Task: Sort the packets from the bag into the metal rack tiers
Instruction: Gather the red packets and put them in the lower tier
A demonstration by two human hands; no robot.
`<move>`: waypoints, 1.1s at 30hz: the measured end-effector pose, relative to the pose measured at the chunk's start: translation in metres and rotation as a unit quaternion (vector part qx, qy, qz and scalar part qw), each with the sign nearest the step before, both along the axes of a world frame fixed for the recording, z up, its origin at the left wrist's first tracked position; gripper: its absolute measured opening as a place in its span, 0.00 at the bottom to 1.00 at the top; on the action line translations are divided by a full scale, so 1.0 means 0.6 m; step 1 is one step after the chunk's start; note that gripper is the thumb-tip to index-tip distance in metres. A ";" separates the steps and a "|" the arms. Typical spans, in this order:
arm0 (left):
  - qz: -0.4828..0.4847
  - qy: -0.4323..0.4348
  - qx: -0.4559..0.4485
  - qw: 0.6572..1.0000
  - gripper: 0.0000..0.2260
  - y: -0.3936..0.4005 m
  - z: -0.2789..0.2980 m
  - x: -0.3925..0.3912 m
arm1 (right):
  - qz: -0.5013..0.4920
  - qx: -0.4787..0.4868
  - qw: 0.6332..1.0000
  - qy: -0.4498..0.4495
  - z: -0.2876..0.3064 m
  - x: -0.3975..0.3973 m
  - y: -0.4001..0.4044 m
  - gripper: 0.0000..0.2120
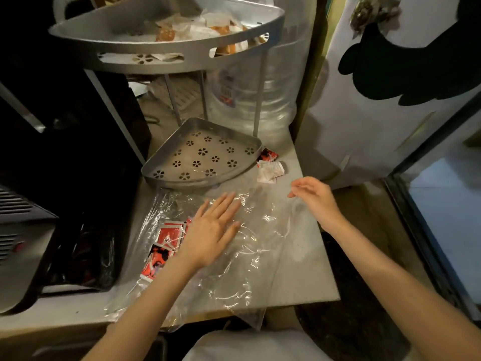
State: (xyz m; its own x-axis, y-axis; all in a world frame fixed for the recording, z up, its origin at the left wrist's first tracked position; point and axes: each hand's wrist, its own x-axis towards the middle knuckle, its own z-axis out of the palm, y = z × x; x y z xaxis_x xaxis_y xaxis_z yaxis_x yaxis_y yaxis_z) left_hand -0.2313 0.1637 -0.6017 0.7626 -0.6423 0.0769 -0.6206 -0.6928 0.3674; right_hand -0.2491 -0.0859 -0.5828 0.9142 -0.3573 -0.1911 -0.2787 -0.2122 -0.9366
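Head view: the left hand [213, 230] lies flat, fingers straight, on the clear bag [234, 256]. At least three red packets [166, 238] show inside, by its wrist. The right hand [313, 195] hovers relaxed, holding nothing. Two packets [269, 166], one red and one white, lie beside the rack's bare lower tier [200, 157]; the upper tier [166, 37] holds several.
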 end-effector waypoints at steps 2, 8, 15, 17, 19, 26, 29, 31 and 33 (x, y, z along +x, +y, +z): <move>0.013 0.040 -0.006 0.999 0.32 0.023 -0.011 -0.023 | 0.000 -0.045 0.999 -0.019 -0.007 0.000 0.006 0.06; 0.012 -0.003 0.096 0.995 0.30 0.038 -0.037 -0.054 | 0.089 -0.430 0.879 -0.189 -0.009 -0.006 0.057 0.12; 0.007 -0.014 0.168 0.986 0.27 0.025 -0.041 -0.057 | 0.401 -0.418 0.807 -0.113 -0.012 -0.052 0.166 0.18; 0.003 -0.020 0.158 0.987 0.30 0.024 -0.047 -0.058 | 0.410 -0.427 0.801 -0.093 -0.021 -0.059 0.173 0.18; 0.005 -0.022 0.160 0.987 0.28 0.024 -0.054 -0.056 | 0.398 -0.431 0.806 -0.084 -0.024 -0.066 0.169 0.17; 0.000 -0.023 0.179 0.984 0.29 0.021 -0.059 -0.057 | 0.375 -0.423 0.821 -0.079 -0.018 -0.088 0.135 0.12; -0.002 -0.030 0.187 0.982 0.29 0.021 -0.061 -0.059 | 0.366 -0.408 0.834 -0.068 -0.020 -0.093 0.126 0.15; -0.001 -0.034 0.188 0.982 0.29 0.019 -0.061 -0.059 | 0.363 -0.398 0.840 -0.058 -0.016 -0.097 0.115 0.15; 0.002 -0.033 0.186 0.982 0.27 0.017 -0.061 -0.057 | 0.353 -0.389 0.850 -0.050 -0.006 -0.102 0.101 0.14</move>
